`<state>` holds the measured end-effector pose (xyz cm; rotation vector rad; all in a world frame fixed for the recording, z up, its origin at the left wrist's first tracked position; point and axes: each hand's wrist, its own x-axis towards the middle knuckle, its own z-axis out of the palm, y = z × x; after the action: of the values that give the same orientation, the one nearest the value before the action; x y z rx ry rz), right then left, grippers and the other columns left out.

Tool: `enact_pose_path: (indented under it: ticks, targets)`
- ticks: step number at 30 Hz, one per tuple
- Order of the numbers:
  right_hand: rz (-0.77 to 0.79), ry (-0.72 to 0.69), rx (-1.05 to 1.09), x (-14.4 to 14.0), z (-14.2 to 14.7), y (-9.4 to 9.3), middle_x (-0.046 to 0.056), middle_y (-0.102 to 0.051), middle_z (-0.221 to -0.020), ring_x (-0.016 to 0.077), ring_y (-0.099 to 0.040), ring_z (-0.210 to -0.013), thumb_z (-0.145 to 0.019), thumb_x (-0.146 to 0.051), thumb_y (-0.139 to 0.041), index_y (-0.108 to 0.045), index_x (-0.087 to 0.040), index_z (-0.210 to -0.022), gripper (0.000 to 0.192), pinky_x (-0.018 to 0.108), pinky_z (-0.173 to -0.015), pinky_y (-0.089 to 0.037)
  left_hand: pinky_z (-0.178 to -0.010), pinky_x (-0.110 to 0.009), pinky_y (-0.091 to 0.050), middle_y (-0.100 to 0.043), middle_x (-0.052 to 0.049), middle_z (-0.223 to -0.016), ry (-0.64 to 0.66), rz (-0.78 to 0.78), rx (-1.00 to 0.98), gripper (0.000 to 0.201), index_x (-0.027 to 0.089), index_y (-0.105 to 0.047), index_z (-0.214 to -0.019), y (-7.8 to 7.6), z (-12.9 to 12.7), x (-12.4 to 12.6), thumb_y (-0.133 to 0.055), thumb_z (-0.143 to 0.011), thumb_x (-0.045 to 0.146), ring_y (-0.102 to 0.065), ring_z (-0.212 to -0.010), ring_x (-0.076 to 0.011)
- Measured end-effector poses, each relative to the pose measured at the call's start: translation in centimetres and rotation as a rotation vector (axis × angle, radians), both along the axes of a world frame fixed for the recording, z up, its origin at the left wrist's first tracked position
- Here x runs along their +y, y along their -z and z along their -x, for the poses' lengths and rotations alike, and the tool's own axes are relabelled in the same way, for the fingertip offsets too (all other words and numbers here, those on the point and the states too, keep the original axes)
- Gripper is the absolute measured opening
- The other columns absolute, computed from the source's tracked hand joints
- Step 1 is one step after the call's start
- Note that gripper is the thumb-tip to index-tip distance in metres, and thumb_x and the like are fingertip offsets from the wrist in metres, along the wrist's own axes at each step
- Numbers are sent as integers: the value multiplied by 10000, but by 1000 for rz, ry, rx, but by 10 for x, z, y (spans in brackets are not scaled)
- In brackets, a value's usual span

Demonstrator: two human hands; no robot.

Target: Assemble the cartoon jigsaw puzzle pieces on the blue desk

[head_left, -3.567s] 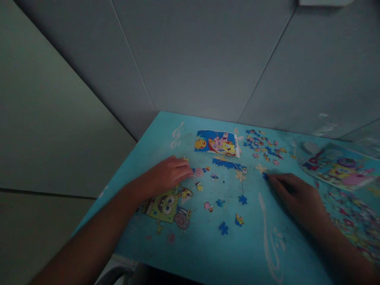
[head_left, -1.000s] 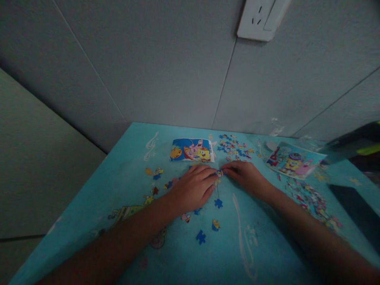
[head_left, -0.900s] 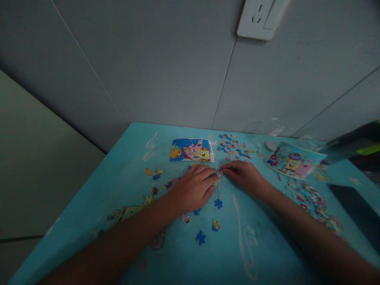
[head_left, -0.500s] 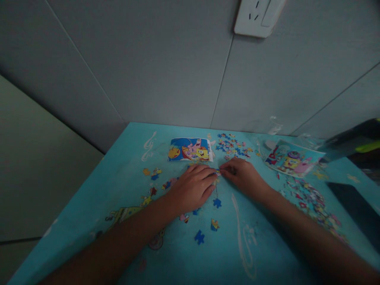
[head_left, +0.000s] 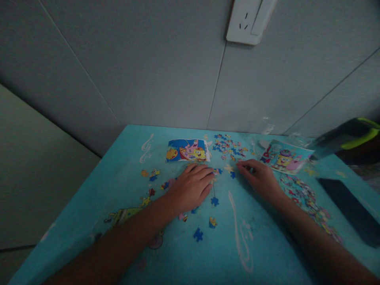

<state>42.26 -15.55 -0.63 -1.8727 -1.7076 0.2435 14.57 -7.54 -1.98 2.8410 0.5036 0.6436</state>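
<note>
My left hand (head_left: 194, 185) lies flat on the table, fingers stretched out over jigsaw pieces it partly hides. Its fingertips touch a small multicoloured jigsaw piece (head_left: 217, 171). To the right, my right hand (head_left: 259, 177) is curled, thumb and forefinger drawn together; whatever they may pinch is too small to make out. Just left of its fingertips lies a blue jigsaw piece (head_left: 232, 174). Behind my left hand is a cartoon picture card (head_left: 187, 151). Nearer to me are loose pieces, among them a blue one (head_left: 198, 234) and a blue-and-yellow one (head_left: 212, 222).
A heap of pieces (head_left: 228, 146) lies at the back, and another (head_left: 308, 202) spreads right of my right forearm. A second picture card (head_left: 286, 157), a dark phone-like slab (head_left: 350, 211) and a black-and-green object (head_left: 347, 136) are on the right. The wall carries a socket (head_left: 247, 21).
My right hand has moved right, away from the fingertips of my left, uncovering a blue jigsaw piece. My left hand stays in place. The view has shifted slightly.
</note>
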Motion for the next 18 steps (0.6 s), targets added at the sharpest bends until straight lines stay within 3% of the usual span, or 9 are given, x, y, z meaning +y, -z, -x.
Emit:
enact_pose_path:
  ticks: [9,18]
  targets:
    - [133,-138,-5,-4,0,1,80,-722,-1106,262,-694,-997,-907,-408,-687,-759,-266,-1138,281,420,-910,-544,-1133,-478,-392,-646,-79,-1351,11,26,3,331,196,-626,-1320,0,0,0,-485,-1029,271,-534,-1302,-245]
    - [93,-176,44,4,8,7,67,-726,-1062,251,-678,-1002,-908,-342,-686,-752,-260,-1070,192,428,-936,-528,-1136,-505,-369,-623,-77,-1410,47,9,0,372,206,-589,-1376,3,-2,2,-464,-1030,258,-527,-1334,-249]
